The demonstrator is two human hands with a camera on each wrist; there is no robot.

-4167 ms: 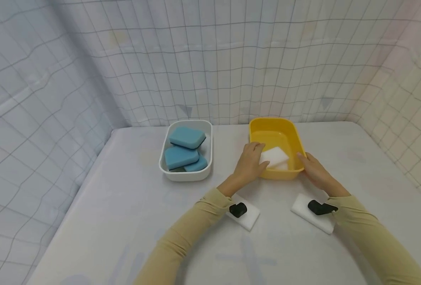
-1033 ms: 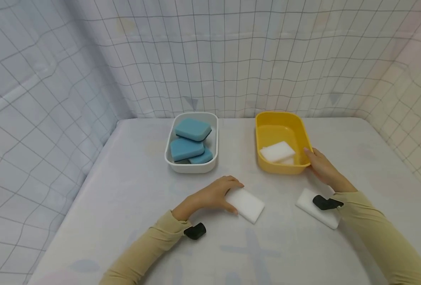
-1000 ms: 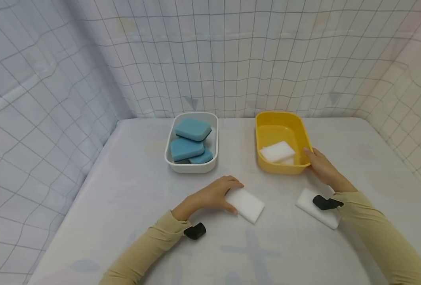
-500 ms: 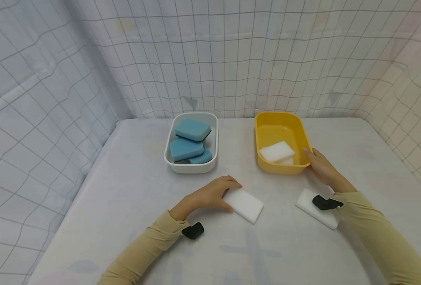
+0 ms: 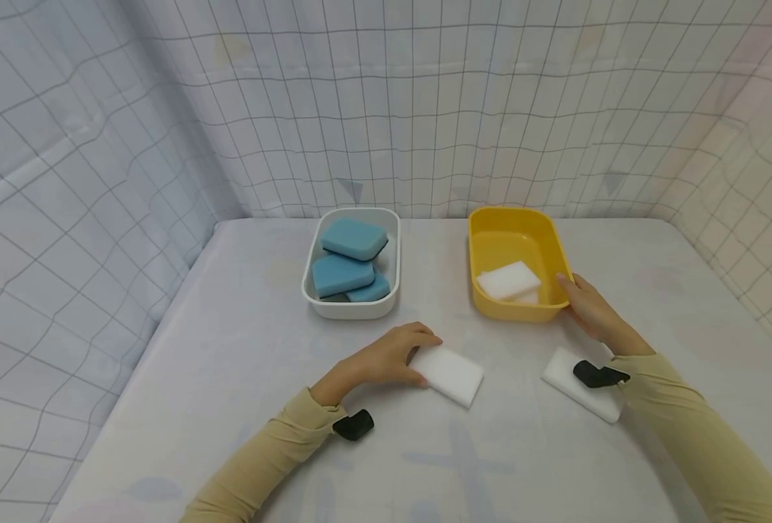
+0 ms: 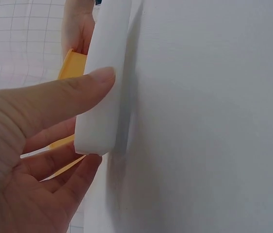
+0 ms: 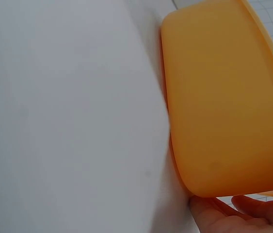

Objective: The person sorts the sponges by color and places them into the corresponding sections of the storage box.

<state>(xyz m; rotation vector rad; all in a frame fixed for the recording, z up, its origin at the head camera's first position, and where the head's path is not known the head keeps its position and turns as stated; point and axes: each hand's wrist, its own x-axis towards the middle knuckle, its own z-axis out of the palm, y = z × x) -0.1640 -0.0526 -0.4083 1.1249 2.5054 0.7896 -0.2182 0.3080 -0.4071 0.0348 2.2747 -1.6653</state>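
Note:
My left hand (image 5: 388, 357) pinches a white melamine-type sponge (image 5: 452, 374) lying on the table, thumb on its near edge and fingertips on the far one. In the left wrist view the thumb presses the side of that sponge (image 6: 102, 104), with fingertips touching its end. My right hand (image 5: 595, 312) grips the right front corner of a yellow plastic tub (image 5: 516, 312), its thumb over the rim. Inside this tub, white sponges (image 5: 508, 280) lie stacked at the front. Another white sponge (image 5: 571, 385) rests below my right wrist, partly covered by the black wrist camera.
A white tub (image 5: 353, 311) holding several blue sponges (image 5: 341, 274) stands left of the yellow one, near the table's back edge. White grid-patterned cloth (image 5: 425, 109) hangs behind and at both sides. The table (image 5: 242, 349) has a pale cloth cover.
My left hand has left the white sponges in the yellow tub, moved back toward me and left, and taken hold of the white sponge on the table. The right hand has kept its grip.

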